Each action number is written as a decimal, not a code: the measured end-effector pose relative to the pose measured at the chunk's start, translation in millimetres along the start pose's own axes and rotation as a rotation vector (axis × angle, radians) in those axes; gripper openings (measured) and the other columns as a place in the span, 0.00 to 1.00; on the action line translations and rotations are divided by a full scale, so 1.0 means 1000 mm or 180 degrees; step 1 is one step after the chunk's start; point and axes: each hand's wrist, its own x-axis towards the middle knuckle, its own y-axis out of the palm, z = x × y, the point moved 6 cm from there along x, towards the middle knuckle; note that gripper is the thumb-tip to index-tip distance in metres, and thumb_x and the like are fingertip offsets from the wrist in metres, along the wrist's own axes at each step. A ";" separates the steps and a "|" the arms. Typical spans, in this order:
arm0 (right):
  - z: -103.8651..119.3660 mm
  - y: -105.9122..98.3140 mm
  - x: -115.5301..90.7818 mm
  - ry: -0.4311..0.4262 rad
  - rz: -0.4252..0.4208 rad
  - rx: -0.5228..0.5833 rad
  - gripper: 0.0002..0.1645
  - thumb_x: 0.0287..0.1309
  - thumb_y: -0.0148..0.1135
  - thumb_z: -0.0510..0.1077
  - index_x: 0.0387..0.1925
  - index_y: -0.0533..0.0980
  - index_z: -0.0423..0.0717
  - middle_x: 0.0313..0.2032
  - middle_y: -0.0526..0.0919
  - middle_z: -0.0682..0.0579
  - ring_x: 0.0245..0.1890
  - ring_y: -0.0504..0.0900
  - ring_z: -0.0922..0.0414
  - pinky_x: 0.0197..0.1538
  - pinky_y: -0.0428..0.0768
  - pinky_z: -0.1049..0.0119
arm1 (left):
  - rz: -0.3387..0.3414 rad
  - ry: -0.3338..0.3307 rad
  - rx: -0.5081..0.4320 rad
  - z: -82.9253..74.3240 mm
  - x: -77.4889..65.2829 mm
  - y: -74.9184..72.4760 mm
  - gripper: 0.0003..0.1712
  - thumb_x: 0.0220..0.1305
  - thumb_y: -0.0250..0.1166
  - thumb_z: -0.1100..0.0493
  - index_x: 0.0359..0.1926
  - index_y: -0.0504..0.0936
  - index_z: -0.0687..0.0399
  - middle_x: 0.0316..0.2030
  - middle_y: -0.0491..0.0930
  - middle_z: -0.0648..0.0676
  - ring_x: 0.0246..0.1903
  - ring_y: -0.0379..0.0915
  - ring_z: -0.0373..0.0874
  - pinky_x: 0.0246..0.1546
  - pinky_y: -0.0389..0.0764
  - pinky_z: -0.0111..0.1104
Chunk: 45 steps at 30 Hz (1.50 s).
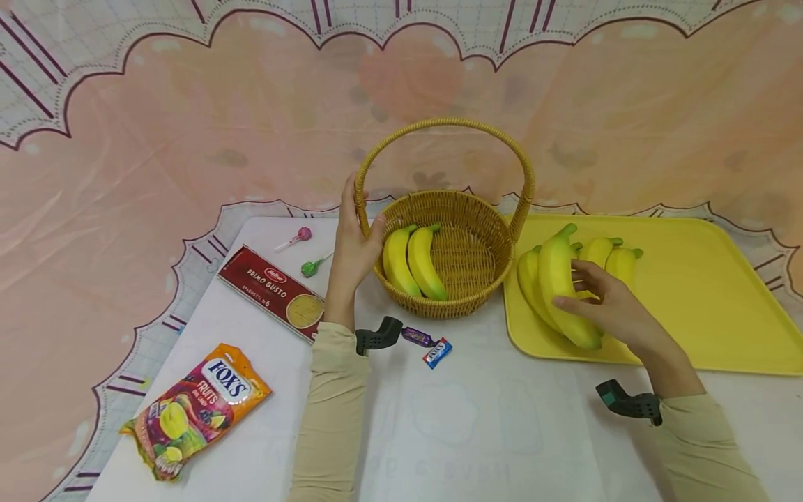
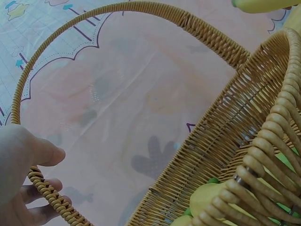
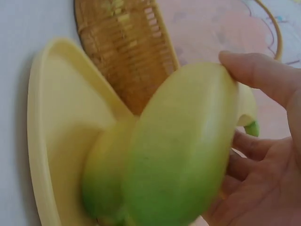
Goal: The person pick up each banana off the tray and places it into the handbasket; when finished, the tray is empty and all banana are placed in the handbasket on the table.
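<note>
My left hand [image 1: 356,244] grips the left side of the arched handle of a wicker basket [image 1: 464,300]. In the left wrist view the thumb and fingers of this hand [image 2: 28,174] lie around the handle [image 2: 51,197]. Two bananas [image 1: 423,263] rest inside the basket on its left side. My right hand [image 1: 602,303] holds a banana [image 1: 558,279] above the left part of a yellow tray [image 1: 702,300]. The right wrist view shows that banana [image 3: 183,146] between thumb and fingers. Several other bananas [image 1: 621,263] lie on the tray, partly hidden behind the hand.
To the left lie a red spaghetti pack [image 1: 270,289], a pink lollipop [image 1: 304,233], a green lollipop [image 1: 310,268] and an orange candy bag [image 1: 199,411]. A purple wrapped candy [image 1: 417,337] and a blue-red one [image 1: 437,353] sit in front of the basket.
</note>
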 end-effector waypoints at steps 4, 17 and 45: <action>0.010 0.008 0.003 -0.0097 0.0039 0.0191 0.49 0.62 0.57 0.55 0.74 0.42 0.47 0.68 0.56 0.39 0.65 0.58 0.42 0.60 0.64 0.44 | 0.0002 -0.0020 0.0014 -0.001 0.001 0.000 0.44 0.66 0.55 0.63 0.74 0.41 0.43 0.68 0.58 0.57 0.67 0.57 0.46 0.67 0.59 0.49; 0.049 0.038 0.020 -0.0241 0.0221 0.0317 0.51 0.58 0.61 0.57 0.73 0.46 0.46 0.61 0.66 0.45 0.58 0.68 0.50 0.52 0.72 0.69 | 0.0039 -0.0043 0.0007 -0.001 0.001 0.000 0.44 0.66 0.55 0.62 0.74 0.41 0.38 0.68 0.57 0.56 0.68 0.57 0.47 0.67 0.59 0.50; 0.106 0.067 0.140 0.0163 0.0762 0.0729 0.41 0.60 0.58 0.59 0.67 0.57 0.44 0.57 0.72 0.48 0.55 0.74 0.51 0.59 0.73 0.55 | 0.0097 0.0010 -0.0025 -0.004 0.003 -0.002 0.44 0.65 0.56 0.65 0.74 0.42 0.45 0.66 0.59 0.59 0.67 0.57 0.51 0.66 0.59 0.51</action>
